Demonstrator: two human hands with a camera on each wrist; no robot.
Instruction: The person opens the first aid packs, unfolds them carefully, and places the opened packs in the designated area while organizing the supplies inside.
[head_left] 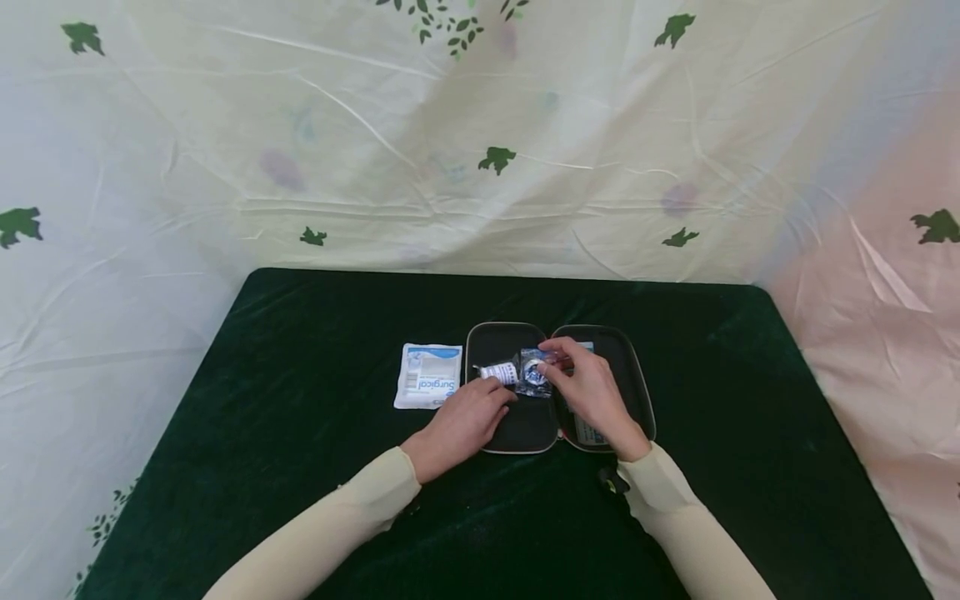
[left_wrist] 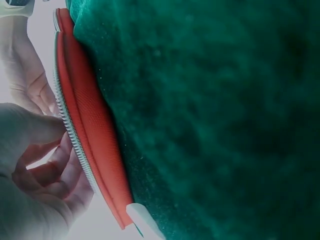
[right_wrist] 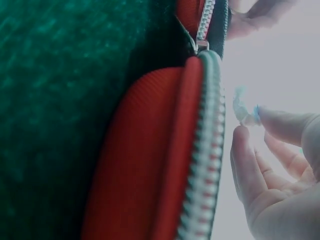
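Observation:
A zip case [head_left: 525, 435] with a red shell lies open on the table, dark inside. Over its left half, my right hand [head_left: 592, 392] pinches a clear packet [head_left: 534, 375] with a blue-and-white round item in it, between thumb and fingertips. Part of the packet's clear wrapper [right_wrist: 241, 107] shows at those fingertips in the right wrist view. A small white wrapped roll [head_left: 500, 373] with printing lies just left of the packet. My left hand [head_left: 467, 417] reaches over the case's left half, fingers loosely bent, fingertips close below the roll. In the left wrist view its thumb overlaps the zipper edge [left_wrist: 75, 135].
A white-and-blue packet marked "Surgical" [head_left: 427, 375] lies left of the case. Another flat printed packet [head_left: 589, 433] sits in the right half, partly under my right hand. Dark green cloth [head_left: 330, 333] covers the table, with patterned fabric [head_left: 420, 225] hanging behind.

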